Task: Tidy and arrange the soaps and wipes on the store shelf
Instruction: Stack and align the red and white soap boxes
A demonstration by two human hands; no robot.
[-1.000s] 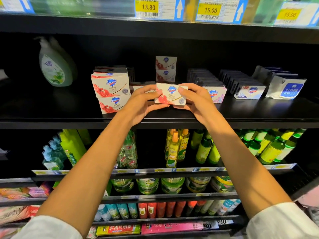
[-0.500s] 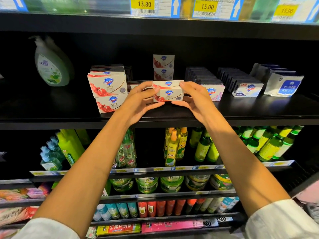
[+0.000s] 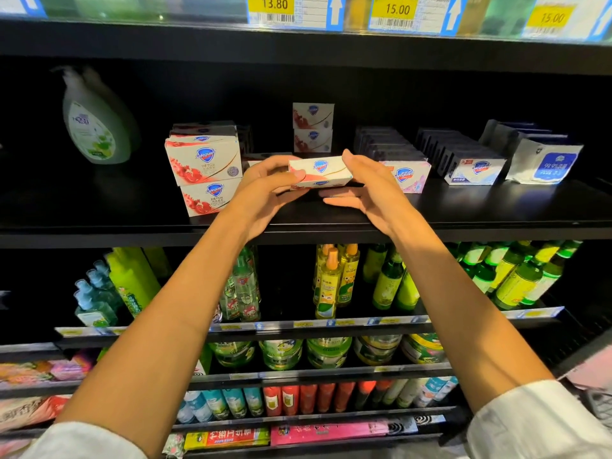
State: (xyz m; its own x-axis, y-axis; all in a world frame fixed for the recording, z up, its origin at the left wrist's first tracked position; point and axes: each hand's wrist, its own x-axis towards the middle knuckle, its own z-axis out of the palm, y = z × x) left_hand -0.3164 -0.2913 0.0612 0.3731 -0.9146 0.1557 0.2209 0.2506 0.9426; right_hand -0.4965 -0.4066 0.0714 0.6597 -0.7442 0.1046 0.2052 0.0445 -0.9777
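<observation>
A white and red soap box (image 3: 319,172) is at the middle of the black shelf (image 3: 99,231), just above the shelf board. My left hand (image 3: 265,193) grips its left end with thumb and curled fingers. My right hand (image 3: 372,190) holds its right end, thumb at the upper corner and fingers reaching under it. To the left stand two stacked red pomegranate soap boxes (image 3: 205,164). Two more of these (image 3: 313,127) are stacked at the back. On the right are a row of pink soap boxes (image 3: 409,177), a row of blue-white soap boxes (image 3: 473,170) and wipes packs (image 3: 543,164).
A green hand-wash pump bottle (image 3: 96,127) stands far left on the same shelf. Price tags (image 3: 271,8) line the shelf above. The lower shelves hold several green and yellow bottles (image 3: 331,279) and small packets.
Both hands have turned the soap box from front-facing to lying flatter, its broad face now upward. The other boxes have not moved.
</observation>
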